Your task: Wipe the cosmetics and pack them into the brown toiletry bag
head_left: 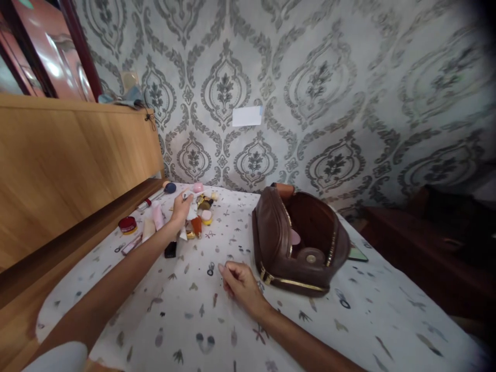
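My left hand (180,207) reaches over the cosmetics at the left back, with its fingers pinched on a small white item (188,195) whose kind I cannot make out. Around it lie a pink tube (157,216), a small pink jar (198,187), a yellow-and-pink pot (206,217) and an orange-brown item (195,226). My right hand (241,287) rests on the patterned cloth with its fingers curled and nothing visible in them. Just right of it stands a brown leather bag (271,222), unzipped and gaping, with something pink (295,237) inside.
A red round tin (127,225), a black box-like item (170,250) and a dark blue-headed brush (169,187) lie at the left on the white printed cloth (217,330). A wooden panel (77,155) borders the left. Behind is a patterned wall (267,62).
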